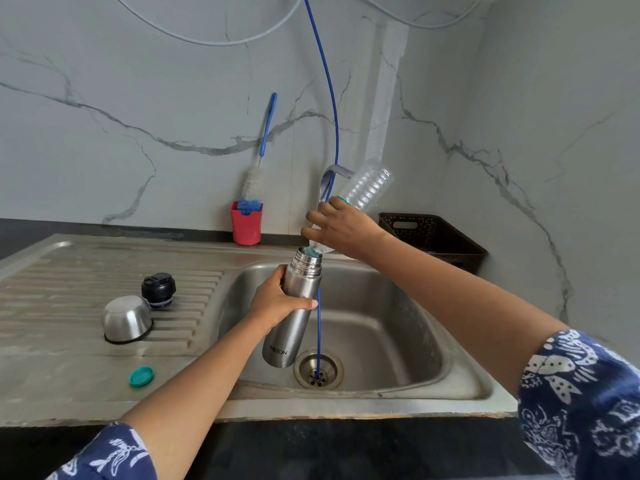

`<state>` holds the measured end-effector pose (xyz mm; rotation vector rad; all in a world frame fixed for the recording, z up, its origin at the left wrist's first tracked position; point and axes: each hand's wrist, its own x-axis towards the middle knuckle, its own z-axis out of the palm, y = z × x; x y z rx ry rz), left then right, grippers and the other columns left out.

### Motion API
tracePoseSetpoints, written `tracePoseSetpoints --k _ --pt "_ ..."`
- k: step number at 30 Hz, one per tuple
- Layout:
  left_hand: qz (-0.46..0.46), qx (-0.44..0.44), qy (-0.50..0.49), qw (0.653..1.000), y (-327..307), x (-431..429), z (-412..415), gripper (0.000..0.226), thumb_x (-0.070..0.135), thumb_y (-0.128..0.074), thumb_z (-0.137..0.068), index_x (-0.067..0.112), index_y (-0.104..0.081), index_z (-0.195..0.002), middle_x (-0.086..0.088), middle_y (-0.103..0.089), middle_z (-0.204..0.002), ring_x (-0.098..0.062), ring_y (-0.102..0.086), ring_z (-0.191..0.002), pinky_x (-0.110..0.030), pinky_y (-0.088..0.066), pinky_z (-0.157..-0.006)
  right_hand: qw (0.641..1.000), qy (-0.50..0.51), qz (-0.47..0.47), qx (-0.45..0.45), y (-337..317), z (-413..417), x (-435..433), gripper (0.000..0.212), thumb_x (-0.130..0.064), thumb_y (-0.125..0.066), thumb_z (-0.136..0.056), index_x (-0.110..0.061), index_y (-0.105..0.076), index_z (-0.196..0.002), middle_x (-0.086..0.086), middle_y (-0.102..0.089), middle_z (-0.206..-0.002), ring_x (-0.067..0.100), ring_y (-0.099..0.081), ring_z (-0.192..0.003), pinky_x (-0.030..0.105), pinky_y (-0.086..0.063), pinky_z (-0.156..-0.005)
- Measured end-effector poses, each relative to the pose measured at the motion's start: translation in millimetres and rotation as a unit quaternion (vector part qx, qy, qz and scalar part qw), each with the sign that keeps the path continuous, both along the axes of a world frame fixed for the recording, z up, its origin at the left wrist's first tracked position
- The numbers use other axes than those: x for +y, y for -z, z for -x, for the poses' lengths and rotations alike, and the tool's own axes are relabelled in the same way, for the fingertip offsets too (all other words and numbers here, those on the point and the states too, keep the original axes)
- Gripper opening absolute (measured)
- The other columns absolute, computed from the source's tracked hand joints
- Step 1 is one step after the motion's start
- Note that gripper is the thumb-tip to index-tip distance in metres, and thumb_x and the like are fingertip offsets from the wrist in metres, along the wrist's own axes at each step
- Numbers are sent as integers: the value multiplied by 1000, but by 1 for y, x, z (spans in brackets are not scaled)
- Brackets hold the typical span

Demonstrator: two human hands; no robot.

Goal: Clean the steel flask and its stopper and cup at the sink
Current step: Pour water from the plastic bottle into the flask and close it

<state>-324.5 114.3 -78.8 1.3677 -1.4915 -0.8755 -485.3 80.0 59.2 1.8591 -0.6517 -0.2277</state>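
My left hand point(277, 301) grips the steel flask point(292, 327) around its upper body, holding it tilted over the sink basin point(381, 327) with the open mouth up. My right hand point(341, 228) holds a clear plastic bottle point(367, 188) upside down, its neck resting at the flask's mouth. The steel cup point(126, 318) lies mouth down on the draining board point(69, 289). The black stopper point(158, 290) stands just behind the cup.
A teal bottle cap point(141, 376) lies on the sink's front ledge. A red holder point(246, 223) with a bottle brush point(258, 168) stands at the wall. A blue hose point(329, 98) drops into the drain point(318, 370). A dark basket point(433, 239) sits right of the tap point(329, 181).
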Motion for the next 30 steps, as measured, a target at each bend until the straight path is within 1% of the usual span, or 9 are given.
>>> tracePoseSetpoints --k 1,3,6,9,13,17,21,26,30 --pt "0 0 0 1000 0 0 0 77 44 -86 -38 38 -54 -108 10 -68 -103 -13 -66 -93 -44 -55 -86 1000 -15 -3 0 -2 -1 -2 44 -22 -77 -68 -27 -61 -108 1 -61 -100 21 -60 -84 34 -50 -86" --pt "1 3 -1 1000 -1 0 0 77 44 -86 -38 37 -55 -108 10 -68 -103 -13 -66 -93 -44 -55 -87 999 -43 -11 -3 -5 -2 -6 46 -20 -85 -54 -27 -67 -97 2 -63 -92 21 -62 -78 37 -52 -89" --pt "1 5 -1 1000 -1 0 0 75 42 -86 -40 37 -55 -108 11 -68 -103 -13 -66 -93 -44 -55 -87 997 -68 -21 0 -7 -3 -6 52 -19 -88 -49 -27 -69 -98 3 -64 -93 22 -63 -82 42 -48 -95" --pt "1 13 1 1000 -1 1 0 73 40 -87 -41 38 -55 -106 10 -69 -103 -13 -67 -93 -44 -55 -87 998 -59 -31 1 -7 -3 -5 54 -21 -87 -54 -30 -68 -103 2 -64 -98 20 -63 -89 44 -44 -101" --pt "2 17 3 1000 0 0 -1 73 42 -88 -39 37 -56 -105 9 -69 -102 -13 -67 -92 -45 -55 -86 997 -65 -31 19 -11 -4 -4 52 -20 -87 -55 -30 -69 -102 2 -64 -96 21 -62 -88 45 -43 -102" --pt "2 18 4 1000 1 -1 -1 71 41 -87 -40 37 -56 -104 8 -69 -102 -13 -67 -92 -44 -55 -86 998 -60 -13 26 -12 0 -3 47 -19 -75 -73 -29 -62 -117 2 -61 -108 21 -60 -101 47 -31 -110" --pt "3 20 7 1000 1 0 -1 70 38 -87 -42 37 -56 -104 9 -69 -102 -13 -67 -92 -43 -56 -86 997 -72 -6 21 -13 1 -7 50 -18 -73 -75 -28 -58 -121 0 -61 -112 21 -58 -106 48 -26 -112" --pt "5 36 3 999 2 -2 -1 65 29 -90 -47 33 -58 -103 8 -70 -100 -13 -67 -91 -42 -56 -85 996 -85 20 12 -13 3 -13 51 -6 -55 -87 -19 -42 -134 4 -54 -125 26 -48 -122 47 -1 -114" --pt "2 43 6 999 3 -2 -1 68 30 -90 -46 33 -58 -105 9 -70 -101 -13 -67 -92 -41 -55 -86 993 -114 34 -6 -18 2 -12 51 -6 -63 -80 -20 -50 -128 3 -57 -124 27 -49 -125 48 -7 -114"
